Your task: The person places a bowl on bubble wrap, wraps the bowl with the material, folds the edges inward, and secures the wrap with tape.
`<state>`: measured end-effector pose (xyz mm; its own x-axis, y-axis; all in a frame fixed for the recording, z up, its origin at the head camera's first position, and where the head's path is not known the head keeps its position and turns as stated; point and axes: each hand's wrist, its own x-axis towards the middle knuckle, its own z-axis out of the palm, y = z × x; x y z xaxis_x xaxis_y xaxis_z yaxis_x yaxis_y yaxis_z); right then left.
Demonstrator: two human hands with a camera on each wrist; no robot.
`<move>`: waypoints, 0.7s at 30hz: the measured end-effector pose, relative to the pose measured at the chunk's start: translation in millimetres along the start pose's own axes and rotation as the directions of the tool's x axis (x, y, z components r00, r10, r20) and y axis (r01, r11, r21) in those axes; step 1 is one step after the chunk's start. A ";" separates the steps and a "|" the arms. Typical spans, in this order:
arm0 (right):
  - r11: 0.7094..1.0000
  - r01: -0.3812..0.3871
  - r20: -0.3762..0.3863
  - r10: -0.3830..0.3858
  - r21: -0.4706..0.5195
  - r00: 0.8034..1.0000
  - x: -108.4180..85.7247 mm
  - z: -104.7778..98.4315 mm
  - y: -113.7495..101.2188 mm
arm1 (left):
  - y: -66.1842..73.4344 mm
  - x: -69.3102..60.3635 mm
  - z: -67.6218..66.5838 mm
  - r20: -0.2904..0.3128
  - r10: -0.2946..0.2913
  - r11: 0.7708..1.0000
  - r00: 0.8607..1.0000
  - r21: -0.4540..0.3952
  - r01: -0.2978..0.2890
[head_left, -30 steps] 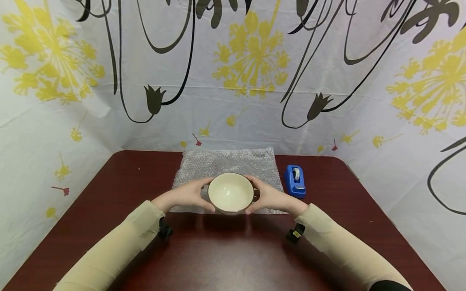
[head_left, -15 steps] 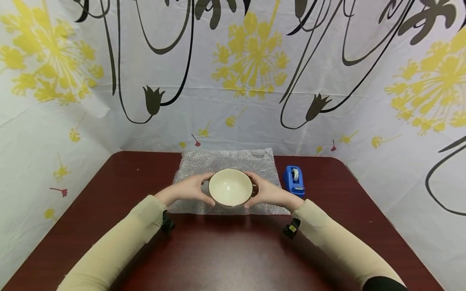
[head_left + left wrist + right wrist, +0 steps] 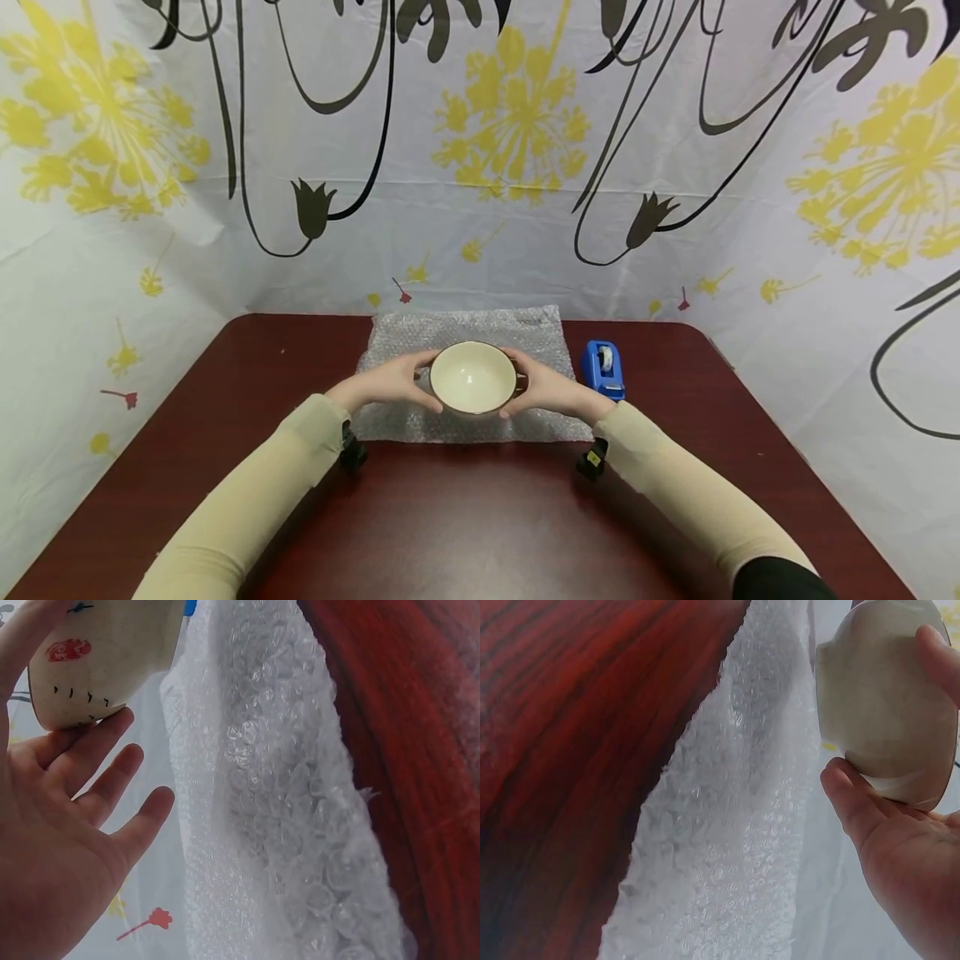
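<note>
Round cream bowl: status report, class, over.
Left hand, right hand gripping round cream bowl. Bowl above clear bubble-wrap sheet. Blue plastic tape dispenser off right, not blocking.

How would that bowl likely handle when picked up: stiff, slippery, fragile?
The bowl is probably stiff and breakable, since its glossy interior suggests glazed ceramic. That sheen may make it a little slippery, though the left hand and right hand grip it from opposite sides. Narrowing towards its base, it could tip if pushed near the rim.
</note>
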<state>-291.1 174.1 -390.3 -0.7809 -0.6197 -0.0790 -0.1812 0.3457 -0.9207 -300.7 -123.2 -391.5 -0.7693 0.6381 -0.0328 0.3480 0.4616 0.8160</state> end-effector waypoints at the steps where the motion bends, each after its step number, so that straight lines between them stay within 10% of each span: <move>1: 1.000 0.003 0.000 -0.003 -0.003 1.000 1.3 -0.6 0.4 | -0.9 1.2 -0.7 0.002 0.001 1.000 1.000 -0.004 -0.001; 21: 0.999 -0.013 0.004 0.013 0.033 1.000 27.0 -17.4 11.0 | -10.3 28.8 -14.5 0.041 -0.031 1.000 0.999 -0.001 0.031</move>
<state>-324.6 173.4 -395.9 -0.7806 -0.6182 -0.0924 -0.1511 0.3300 -0.9318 -334.2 -118.6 -392.5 -0.7568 0.6486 -0.0816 0.3236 0.4802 0.8153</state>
